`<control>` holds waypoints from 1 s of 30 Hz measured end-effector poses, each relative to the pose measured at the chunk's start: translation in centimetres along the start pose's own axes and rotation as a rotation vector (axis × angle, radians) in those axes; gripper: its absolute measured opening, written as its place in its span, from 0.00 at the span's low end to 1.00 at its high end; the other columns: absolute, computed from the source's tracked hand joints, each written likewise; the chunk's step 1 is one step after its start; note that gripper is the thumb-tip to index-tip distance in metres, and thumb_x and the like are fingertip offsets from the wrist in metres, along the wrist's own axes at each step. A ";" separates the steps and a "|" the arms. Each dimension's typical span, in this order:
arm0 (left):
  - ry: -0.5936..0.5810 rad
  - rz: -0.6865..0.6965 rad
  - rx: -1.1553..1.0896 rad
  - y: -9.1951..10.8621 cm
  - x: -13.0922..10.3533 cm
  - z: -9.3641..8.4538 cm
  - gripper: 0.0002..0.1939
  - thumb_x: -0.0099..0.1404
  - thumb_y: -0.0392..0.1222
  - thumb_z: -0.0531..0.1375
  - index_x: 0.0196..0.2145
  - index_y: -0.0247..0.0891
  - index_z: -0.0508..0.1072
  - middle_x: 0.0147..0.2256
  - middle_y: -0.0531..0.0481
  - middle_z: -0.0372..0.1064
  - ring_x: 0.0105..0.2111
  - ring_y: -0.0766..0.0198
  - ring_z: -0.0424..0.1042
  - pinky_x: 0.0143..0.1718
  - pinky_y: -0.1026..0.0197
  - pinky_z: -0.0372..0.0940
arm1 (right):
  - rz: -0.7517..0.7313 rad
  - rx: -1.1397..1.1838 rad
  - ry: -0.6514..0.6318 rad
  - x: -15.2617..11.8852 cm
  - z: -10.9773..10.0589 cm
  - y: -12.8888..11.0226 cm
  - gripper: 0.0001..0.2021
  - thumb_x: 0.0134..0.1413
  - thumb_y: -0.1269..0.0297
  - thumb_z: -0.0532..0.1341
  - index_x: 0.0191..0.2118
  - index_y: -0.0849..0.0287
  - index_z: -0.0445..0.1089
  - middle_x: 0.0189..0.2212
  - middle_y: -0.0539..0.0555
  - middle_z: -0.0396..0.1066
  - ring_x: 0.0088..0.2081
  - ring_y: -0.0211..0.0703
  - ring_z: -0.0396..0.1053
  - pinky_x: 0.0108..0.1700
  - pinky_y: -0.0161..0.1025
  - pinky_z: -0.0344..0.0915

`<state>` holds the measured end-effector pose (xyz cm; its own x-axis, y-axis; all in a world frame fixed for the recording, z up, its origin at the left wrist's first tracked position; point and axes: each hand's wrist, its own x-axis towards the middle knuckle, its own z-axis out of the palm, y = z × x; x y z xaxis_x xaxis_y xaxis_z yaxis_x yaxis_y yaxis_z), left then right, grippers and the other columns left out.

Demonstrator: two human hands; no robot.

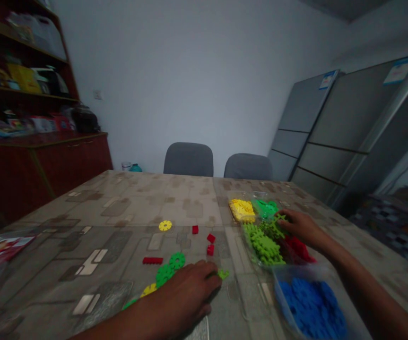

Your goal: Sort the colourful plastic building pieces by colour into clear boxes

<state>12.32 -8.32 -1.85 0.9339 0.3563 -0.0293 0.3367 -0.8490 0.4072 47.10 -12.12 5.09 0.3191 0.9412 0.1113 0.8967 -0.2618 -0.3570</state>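
My left hand (189,290) is over the near middle of the table, its fingers bent and closed. Past its fingertips sticks out a small lime-green toothed plastic piece (223,274); the rest of that piece is hidden. My right hand (299,227) reaches over a clear divided box and pinches a lime-green toothed building piece (277,227). Below it, lime-green square pieces (265,245) fill one compartment and red pieces (298,250) another. Beside my left hand lie green notched discs (177,260) and a yellow one (149,289), partly covered by the arm.
Farther compartments hold yellow pieces (242,210) and green pieces (265,208). A clear tub of blue discs (312,307) stands near right. A red bar (152,260), small red blocks (211,238) and a yellow disc (165,225) lie on the table. Two grey chairs (188,158) stand behind.
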 end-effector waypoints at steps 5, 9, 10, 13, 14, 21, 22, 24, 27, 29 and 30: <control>0.017 -0.003 -0.006 -0.1 -0.4 0.3 0.24 0.61 0.33 0.64 0.54 0.44 0.68 0.58 0.45 0.64 0.54 0.50 0.66 0.57 0.49 0.62 | 0.003 -0.182 0.011 1.5 1.0 -1.0 0.14 0.57 0.68 0.57 0.48 0.63 0.73 0.42 0.63 0.78 0.43 0.54 0.74 0.44 0.42 0.63; 0.008 -0.011 -0.006 -0.1 -0.6 0.4 0.25 0.61 0.33 0.64 0.55 0.46 0.67 0.58 0.46 0.63 0.55 0.50 0.65 0.57 0.48 0.61 | -0.004 -0.271 -0.011 1.8 2.4 -1.9 0.14 0.59 0.67 0.58 0.50 0.63 0.72 0.44 0.64 0.78 0.45 0.53 0.75 0.43 0.39 0.63; 0.003 -0.012 -0.005 -0.1 -0.5 0.4 0.25 0.61 0.33 0.64 0.55 0.46 0.66 0.59 0.46 0.63 0.56 0.50 0.64 0.58 0.48 0.61 | -0.009 -0.286 -0.022 1.7 2.7 -2.0 0.14 0.59 0.67 0.59 0.49 0.62 0.73 0.43 0.63 0.78 0.45 0.53 0.75 0.42 0.38 0.63; 0.008 -0.007 0.011 -0.2 -0.5 0.6 0.25 0.61 0.34 0.64 0.55 0.47 0.67 0.59 0.46 0.63 0.55 0.50 0.64 0.57 0.48 0.61 | -0.020 -0.318 -0.049 1.5 3.2 -2.4 0.12 0.60 0.67 0.59 0.47 0.60 0.74 0.42 0.62 0.79 0.44 0.51 0.76 0.40 0.37 0.63; 0.014 -0.003 0.017 -0.2 -0.5 0.6 0.24 0.61 0.34 0.64 0.54 0.46 0.67 0.59 0.46 0.63 0.55 0.49 0.65 0.57 0.47 0.62 | -0.022 -0.327 -0.055 1.5 3.3 -2.5 0.12 0.60 0.67 0.59 0.47 0.60 0.74 0.42 0.62 0.79 0.43 0.51 0.75 0.40 0.36 0.62; -0.007 -0.003 0.027 0.4 -0.4 -0.2 0.23 0.61 0.34 0.65 0.53 0.42 0.68 0.57 0.44 0.65 0.55 0.48 0.65 0.56 0.46 0.63 | 0.000 -0.398 -0.104 1.3 3.3 -2.3 0.10 0.57 0.68 0.62 0.43 0.62 0.75 0.39 0.64 0.78 0.41 0.52 0.75 0.35 0.37 0.59; -0.009 -0.004 0.029 0.4 -0.5 -0.2 0.23 0.61 0.34 0.65 0.53 0.42 0.68 0.57 0.44 0.65 0.55 0.48 0.65 0.56 0.46 0.63 | 0.008 -0.408 -0.111 1.3 3.1 -2.2 0.10 0.56 0.67 0.63 0.43 0.63 0.75 0.40 0.65 0.78 0.40 0.53 0.75 0.34 0.37 0.59; -0.009 -0.004 0.030 0.4 -0.5 -0.2 0.23 0.61 0.34 0.66 0.53 0.42 0.68 0.57 0.43 0.65 0.55 0.48 0.65 0.56 0.46 0.63 | 0.020 -0.421 -0.127 1.3 2.8 -2.2 0.09 0.56 0.65 0.62 0.41 0.62 0.76 0.39 0.65 0.78 0.39 0.54 0.75 0.32 0.37 0.58; 0.000 0.008 0.035 0.1 -0.5 0.2 0.24 0.60 0.35 0.66 0.54 0.42 0.68 0.58 0.44 0.64 0.55 0.47 0.65 0.56 0.45 0.63 | 0.014 -0.422 -0.142 1.5 2.3 -2.4 0.10 0.60 0.63 0.59 0.39 0.62 0.76 0.37 0.64 0.79 0.37 0.52 0.75 0.31 0.37 0.58; 0.015 0.020 0.039 -0.1 -0.5 0.6 0.24 0.60 0.35 0.66 0.53 0.43 0.68 0.57 0.44 0.64 0.55 0.48 0.65 0.56 0.45 0.64 | -0.006 -0.417 -0.138 1.8 2.1 -2.7 0.11 0.61 0.64 0.58 0.42 0.62 0.76 0.38 0.63 0.79 0.38 0.50 0.75 0.32 0.36 0.58; 0.024 0.024 0.040 -0.2 -0.5 0.7 0.24 0.60 0.35 0.66 0.53 0.43 0.67 0.57 0.45 0.65 0.54 0.48 0.65 0.56 0.45 0.64 | -0.015 -0.417 -0.133 1.9 2.1 -2.9 0.10 0.61 0.66 0.58 0.42 0.61 0.76 0.38 0.63 0.78 0.39 0.50 0.75 0.33 0.36 0.57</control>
<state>11.90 -8.61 -2.55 0.9389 0.3442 0.0024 0.3189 -0.8723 0.3706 44.47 -9.10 4.39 0.2873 0.9577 -0.0167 0.9568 -0.2861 0.0518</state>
